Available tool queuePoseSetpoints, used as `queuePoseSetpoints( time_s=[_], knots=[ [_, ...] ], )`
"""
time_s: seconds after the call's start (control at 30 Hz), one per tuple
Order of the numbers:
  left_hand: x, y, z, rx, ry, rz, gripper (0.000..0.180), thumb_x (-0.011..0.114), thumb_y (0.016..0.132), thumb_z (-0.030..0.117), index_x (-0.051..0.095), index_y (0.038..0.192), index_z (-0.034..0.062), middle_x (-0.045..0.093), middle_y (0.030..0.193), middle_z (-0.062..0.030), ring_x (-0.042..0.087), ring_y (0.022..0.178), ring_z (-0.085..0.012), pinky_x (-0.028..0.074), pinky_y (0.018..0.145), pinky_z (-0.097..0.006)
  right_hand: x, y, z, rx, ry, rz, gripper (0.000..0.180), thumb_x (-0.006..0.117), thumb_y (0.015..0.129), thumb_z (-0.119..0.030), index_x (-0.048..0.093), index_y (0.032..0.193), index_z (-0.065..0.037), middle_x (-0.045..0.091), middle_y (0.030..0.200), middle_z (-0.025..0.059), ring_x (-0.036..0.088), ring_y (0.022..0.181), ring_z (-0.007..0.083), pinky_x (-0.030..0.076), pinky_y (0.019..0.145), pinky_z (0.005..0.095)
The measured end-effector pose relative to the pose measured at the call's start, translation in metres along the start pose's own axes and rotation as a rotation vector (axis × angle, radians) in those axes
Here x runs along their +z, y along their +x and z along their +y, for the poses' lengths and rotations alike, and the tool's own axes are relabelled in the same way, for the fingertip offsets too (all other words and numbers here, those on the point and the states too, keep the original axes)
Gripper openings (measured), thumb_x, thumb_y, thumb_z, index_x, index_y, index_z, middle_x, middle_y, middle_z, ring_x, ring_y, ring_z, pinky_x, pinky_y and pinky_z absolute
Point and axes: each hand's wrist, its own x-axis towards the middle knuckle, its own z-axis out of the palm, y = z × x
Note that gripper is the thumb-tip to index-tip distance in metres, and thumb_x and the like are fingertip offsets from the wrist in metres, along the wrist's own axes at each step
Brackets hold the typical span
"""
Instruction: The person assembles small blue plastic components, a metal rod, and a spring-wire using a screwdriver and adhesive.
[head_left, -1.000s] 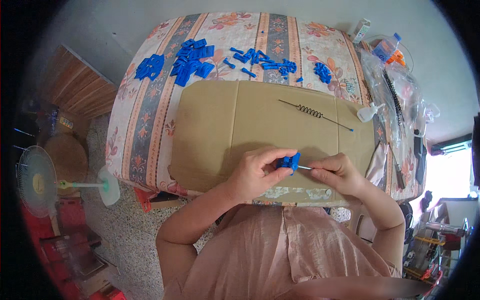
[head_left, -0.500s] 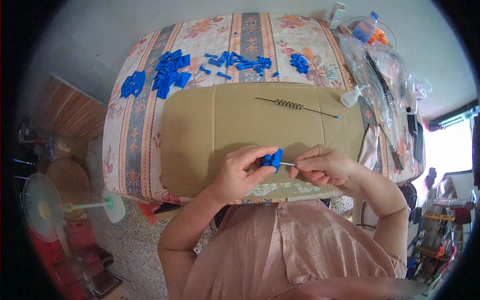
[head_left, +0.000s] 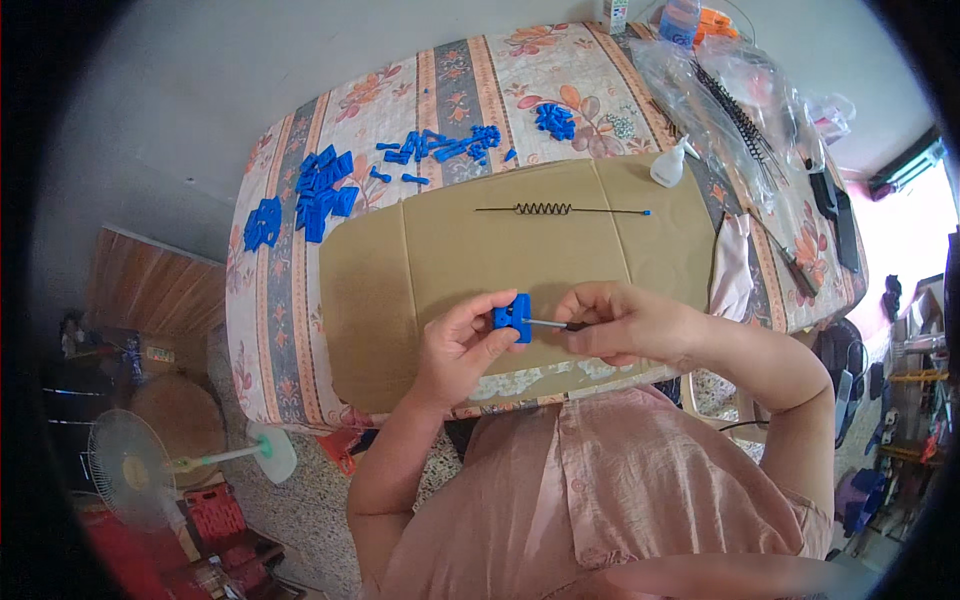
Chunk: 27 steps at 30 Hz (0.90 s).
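My left hand (head_left: 458, 345) pinches a small blue plastic block (head_left: 522, 328) between thumb and fingers, above the near part of a cardboard sheet (head_left: 370, 290). In my right hand (head_left: 635, 322) is a screwdriver (head_left: 545, 323) with a thin metal shaft and a dark handle, mostly covered by the fingers. Its tip meets the right side of the block; whether it sits inside a hole I cannot tell. Farther back on the cardboard lies a dark wire rod (head_left: 543, 209) with a coiled middle and a small blue end.
Blue plastic pieces lie in piles (head_left: 322, 190) at the far left, middle (head_left: 450, 145) and right (head_left: 555, 121). A white squeeze bottle (head_left: 668, 168) stands at the cardboard's far right corner. Beyond are plastic bags with coiled wires (head_left: 735, 110), a pink cloth (head_left: 731, 265) and a long tool (head_left: 798, 270).
The view has shifted and turned slightly. The block has turned in my left hand, and my right fingers have moved along the screwdriver, showing its dark handle.
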Motion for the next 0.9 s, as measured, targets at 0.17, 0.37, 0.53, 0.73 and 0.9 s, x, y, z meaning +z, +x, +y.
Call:
queuePoseSetpoints(
  time_s=[0.17, 0.37, 0.53, 0.73, 0.9],
  knots=[
    [-0.001, 0.001, 0.004, -0.062, -0.062, 0.006, 0.04, 0.063, 0.092, -0.004, 0.054, 0.131, -0.0035, 0.065, 0.11, -0.0124, 0.068, 0.089, -0.0178, 0.059, 0.08, -0.031, -0.003, 0.0, 0.011, -0.32, -0.409, 0.112, 0.01, 0.066, 0.09, -0.008, 0.062, 0.099, -0.005, 0.056, 0.07, 0.0016, 0.052, 0.056, 0.0087, 0.042, 0.05, 0.0257],
    [-0.007, 0.002, 0.006, -0.183, -0.179, 0.039, 0.04, 0.056, 0.092, -0.006, 0.053, 0.132, -0.0015, 0.062, 0.113, -0.0131, 0.067, 0.085, -0.019, 0.061, 0.079, -0.038, 0.006, -0.006, 0.008, -0.852, -1.272, 0.408, 0.022, 0.069, 0.082, -0.012, 0.066, 0.103, -0.007, 0.058, 0.075, 0.0074, 0.062, 0.06, 0.023, 0.05, 0.052, 0.0365],
    [-0.009, 0.002, 0.005, -0.194, -0.307, 0.049, 0.04, 0.052, 0.094, -0.005, 0.052, 0.133, 0.0001, 0.06, 0.115, -0.0117, 0.067, 0.084, -0.0191, 0.062, 0.079, -0.042, 0.007, -0.008, 0.004, -0.932, -1.356, 0.443, 0.033, 0.069, 0.078, -0.008, 0.067, 0.11, -0.006, 0.056, 0.075, 0.0062, 0.061, 0.06, 0.0235, 0.05, 0.052, 0.0375],
    [-0.011, 0.004, 0.003, -0.177, -0.43, -0.034, 0.039, 0.053, 0.095, -0.002, 0.051, 0.134, 0.0018, 0.06, 0.117, -0.0106, 0.066, 0.087, -0.0187, 0.061, 0.081, -0.043, -0.001, 0.003, 0.011, -0.809, -1.092, 0.375, 0.018, 0.065, 0.089, -0.017, 0.067, 0.104, -0.007, 0.064, 0.081, 0.0109, 0.066, 0.07, 0.0306, 0.052, 0.058, 0.0409],
    [-0.01, 0.004, 0.002, -0.19, -0.434, -0.032, 0.039, 0.053, 0.097, -0.002, 0.051, 0.135, 0.0035, 0.06, 0.118, -0.01, 0.066, 0.087, -0.0182, 0.061, 0.083, -0.043, -0.007, 0.013, 0.021, -0.655, -0.871, 0.27, 0.018, 0.061, 0.093, -0.014, 0.065, 0.108, -0.005, 0.068, 0.093, 0.0174, 0.066, 0.085, 0.0374, 0.052, 0.072, 0.0449]
  ],
)
